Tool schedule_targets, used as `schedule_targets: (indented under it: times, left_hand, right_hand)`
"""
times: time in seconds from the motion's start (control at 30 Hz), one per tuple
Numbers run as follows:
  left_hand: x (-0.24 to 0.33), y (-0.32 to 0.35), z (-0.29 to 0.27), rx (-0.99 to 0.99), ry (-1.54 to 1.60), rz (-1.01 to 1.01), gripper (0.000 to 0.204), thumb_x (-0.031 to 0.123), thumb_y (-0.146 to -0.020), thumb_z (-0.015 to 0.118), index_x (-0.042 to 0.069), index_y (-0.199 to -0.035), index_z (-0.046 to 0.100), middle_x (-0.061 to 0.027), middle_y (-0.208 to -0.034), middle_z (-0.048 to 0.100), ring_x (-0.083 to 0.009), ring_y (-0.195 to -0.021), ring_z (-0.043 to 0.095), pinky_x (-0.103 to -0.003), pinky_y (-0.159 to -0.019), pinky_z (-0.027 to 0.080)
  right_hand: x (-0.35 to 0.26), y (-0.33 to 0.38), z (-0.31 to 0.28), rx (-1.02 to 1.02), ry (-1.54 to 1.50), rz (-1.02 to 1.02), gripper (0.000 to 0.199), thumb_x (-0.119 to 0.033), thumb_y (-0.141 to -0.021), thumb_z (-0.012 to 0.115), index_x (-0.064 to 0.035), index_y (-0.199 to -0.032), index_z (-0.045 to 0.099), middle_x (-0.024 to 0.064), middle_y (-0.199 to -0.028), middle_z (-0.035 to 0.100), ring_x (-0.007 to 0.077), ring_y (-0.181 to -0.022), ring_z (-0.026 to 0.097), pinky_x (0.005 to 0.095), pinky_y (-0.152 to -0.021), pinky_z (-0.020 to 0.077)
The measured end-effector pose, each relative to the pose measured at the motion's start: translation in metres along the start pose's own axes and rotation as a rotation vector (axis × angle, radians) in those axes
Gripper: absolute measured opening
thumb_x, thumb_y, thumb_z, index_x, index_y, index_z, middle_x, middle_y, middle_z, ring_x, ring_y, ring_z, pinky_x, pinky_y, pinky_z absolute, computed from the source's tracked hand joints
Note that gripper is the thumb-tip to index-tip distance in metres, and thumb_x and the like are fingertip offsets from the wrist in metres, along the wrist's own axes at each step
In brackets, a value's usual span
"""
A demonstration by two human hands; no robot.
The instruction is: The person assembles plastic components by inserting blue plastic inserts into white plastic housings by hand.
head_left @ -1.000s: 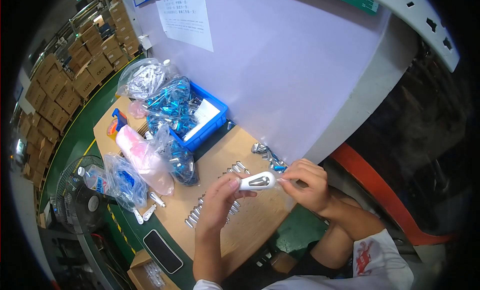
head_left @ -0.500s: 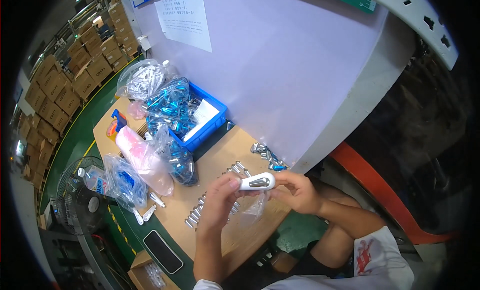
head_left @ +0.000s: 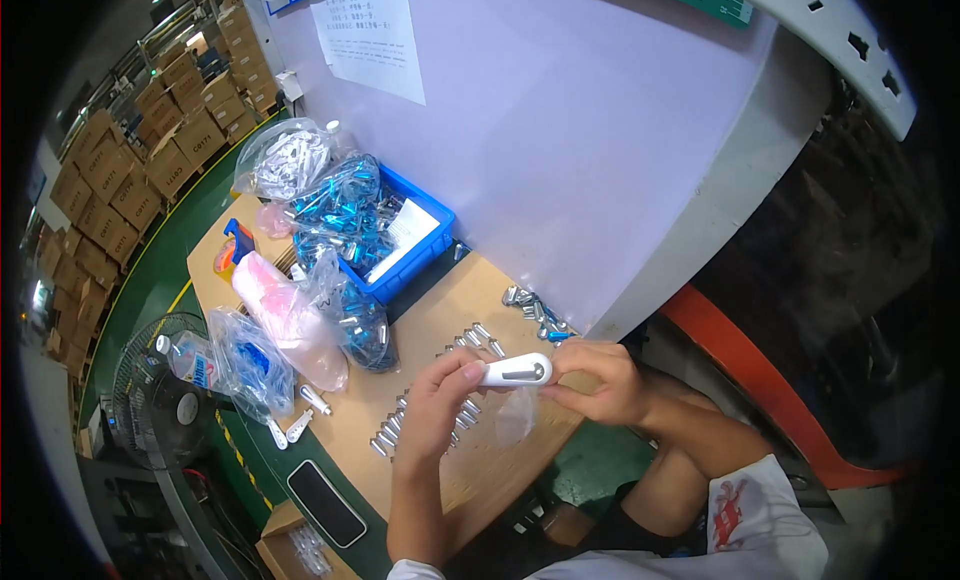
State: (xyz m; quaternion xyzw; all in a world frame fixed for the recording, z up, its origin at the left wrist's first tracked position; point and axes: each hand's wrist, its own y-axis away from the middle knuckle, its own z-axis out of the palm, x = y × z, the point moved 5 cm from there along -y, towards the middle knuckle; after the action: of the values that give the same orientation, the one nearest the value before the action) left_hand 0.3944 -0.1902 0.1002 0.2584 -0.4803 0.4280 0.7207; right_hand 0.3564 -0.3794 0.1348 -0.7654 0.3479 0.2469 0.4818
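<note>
My left hand [head_left: 440,395] is closed around one end of a white handle-shaped part [head_left: 500,373] with a grey slot along its face and a rounded end with a hole. My right hand [head_left: 600,382] is at that rounded end, thumb and forefinger pinched together. From those fingertips a piece of clear plastic film [head_left: 516,416] seems to hang over the table. Under and beyond my left hand, small shiny metal parts [head_left: 476,338] lie in rows. Several loose metal parts, some with blue, form a pile [head_left: 535,310] by the wall.
A blue bin [head_left: 440,242] holds bagged blue and silver parts. Left of it lie a pink-white plastic bag [head_left: 285,315], a tape dispenser [head_left: 235,248] and white handles [head_left: 313,400]. A phone [head_left: 327,503] lies near the table's left edge, above an open carton [head_left: 285,550]. A fan [head_left: 165,400] stands left.
The white part has turned slightly in my fingers, so its slot looks narrower and its end hole shows. The film has swung right and now hangs more directly down.
</note>
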Motion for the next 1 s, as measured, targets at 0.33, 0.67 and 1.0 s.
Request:
schedule_targets:
  times: [0.33,0.67,1.0]
  left_hand:
    - [0.011,0.003,-0.001,0.044,-0.313,0.121,0.024,0.011,-0.088,0.063,0.003,-0.07,0.05,-0.0065,-0.088,0.064,-0.0117,-0.077,0.052,-0.027,-0.069,0.041]
    - [0.033,0.008,0.016,0.035,-0.719,0.337,0.015,0.006,-0.071,0.069,-0.001,-0.069,0.057,-0.0087,-0.078,0.067,-0.0189,-0.066,0.06,-0.03,-0.062,0.047]
    - [0.04,0.016,0.038,0.086,-0.943,0.383,0.018,0.01,-0.068,0.074,0.001,-0.074,0.06,-0.006,-0.079,0.063,-0.0162,-0.059,0.059,-0.027,-0.055,0.048]
  right_hand:
    - [-0.018,-0.006,-0.014,-0.099,0.268,-0.384,0.021,-0.002,-0.069,0.078,-0.0048,-0.084,0.064,0.0051,-0.077,0.061,0.0229,-0.066,0.059,0.0334,-0.06,0.047]
    - [-0.015,-0.004,-0.016,-0.125,0.233,-0.349,0.021,-0.002,-0.069,0.078,-0.0046,-0.085,0.064,0.0047,-0.081,0.062,0.0228,-0.068,0.06,0.034,-0.062,0.0473]
    - [-0.018,-0.001,-0.006,-0.269,0.339,-0.436,0.018,-0.01,-0.07,0.073,-0.0043,-0.084,0.062,0.0059,-0.086,0.062,0.0243,-0.076,0.061,0.0348,-0.067,0.05]
